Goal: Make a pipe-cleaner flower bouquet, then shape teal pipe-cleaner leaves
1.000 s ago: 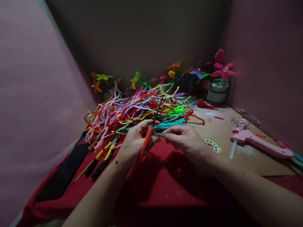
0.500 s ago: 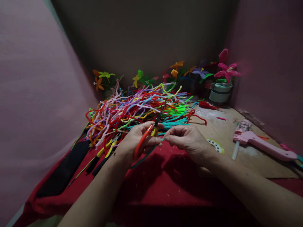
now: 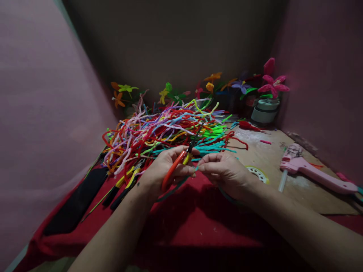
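Note:
My left hand [image 3: 159, 170] is closed around needle-nose pliers [image 3: 173, 170] with orange and yellow handles, their dark jaws pointing away over the pile. Its thumb and finger also pinch a teal pipe cleaner [image 3: 173, 193], which curves down below the hand. Close beside it on the right, my right hand [image 3: 228, 173] pinches the teal strand between thumb and fingertips. A teal length also hangs beneath my right hand. Behind both hands lies a big heap of many-coloured pipe cleaners [image 3: 167, 126], with teal ones [image 3: 212, 147] nearest my fingers.
Left of my hands lie yellow-and-black pliers [image 3: 124, 183] and a black flat case [image 3: 76, 202] on the red cloth [image 3: 181, 230]. On the right board [image 3: 309, 200] rest a pink glue gun [image 3: 314, 170] and a yellow-rimmed spool [image 3: 258, 174]. Pipe-cleaner flowers [image 3: 273, 86] stand behind.
My right fingers have shifted slightly and extended along the teal pipe cleaner, and a teal length now shows below my right hand. My left hand keeps its hold on the pliers.

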A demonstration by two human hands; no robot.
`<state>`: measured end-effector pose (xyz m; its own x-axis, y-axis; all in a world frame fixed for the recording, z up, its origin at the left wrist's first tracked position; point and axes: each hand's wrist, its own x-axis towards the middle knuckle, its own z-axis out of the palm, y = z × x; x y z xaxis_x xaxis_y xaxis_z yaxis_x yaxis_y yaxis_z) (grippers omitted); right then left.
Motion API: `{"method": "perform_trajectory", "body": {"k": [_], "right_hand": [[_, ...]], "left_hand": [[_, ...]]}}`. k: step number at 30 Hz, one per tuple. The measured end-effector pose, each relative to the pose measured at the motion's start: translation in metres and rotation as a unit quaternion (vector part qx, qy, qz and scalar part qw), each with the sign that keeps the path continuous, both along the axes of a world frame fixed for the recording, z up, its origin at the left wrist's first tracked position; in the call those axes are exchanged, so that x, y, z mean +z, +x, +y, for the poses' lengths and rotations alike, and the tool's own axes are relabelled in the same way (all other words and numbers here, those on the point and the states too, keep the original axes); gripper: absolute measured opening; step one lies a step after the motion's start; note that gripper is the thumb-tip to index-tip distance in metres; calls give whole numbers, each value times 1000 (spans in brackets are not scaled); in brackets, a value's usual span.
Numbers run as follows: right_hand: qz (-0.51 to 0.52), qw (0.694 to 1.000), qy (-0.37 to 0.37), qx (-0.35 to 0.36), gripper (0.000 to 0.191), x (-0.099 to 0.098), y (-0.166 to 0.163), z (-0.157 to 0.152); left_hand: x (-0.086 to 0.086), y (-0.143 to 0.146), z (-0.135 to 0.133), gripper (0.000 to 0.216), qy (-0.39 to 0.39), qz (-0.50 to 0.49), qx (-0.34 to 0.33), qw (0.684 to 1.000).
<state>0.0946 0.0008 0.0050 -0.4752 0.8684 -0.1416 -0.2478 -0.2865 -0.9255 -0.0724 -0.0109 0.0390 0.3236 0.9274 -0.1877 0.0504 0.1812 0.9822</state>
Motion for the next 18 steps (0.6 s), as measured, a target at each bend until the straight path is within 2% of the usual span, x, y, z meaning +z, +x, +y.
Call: {"method": "perform_trajectory", "body": {"k": [8, 14, 18], "right_hand": [[9, 1000, -21, -2, 10, 3, 2, 1], [-85, 996, 16, 2, 13, 11, 5, 0], [-129, 991, 45, -8, 14, 9, 4, 0]], "left_hand": [[4, -1, 0, 47, 3, -17, -9, 1000], [1, -5, 1, 46, -4, -3, -12, 1000], [-1, -6, 0, 46, -5, 5, -16, 1000]]}}
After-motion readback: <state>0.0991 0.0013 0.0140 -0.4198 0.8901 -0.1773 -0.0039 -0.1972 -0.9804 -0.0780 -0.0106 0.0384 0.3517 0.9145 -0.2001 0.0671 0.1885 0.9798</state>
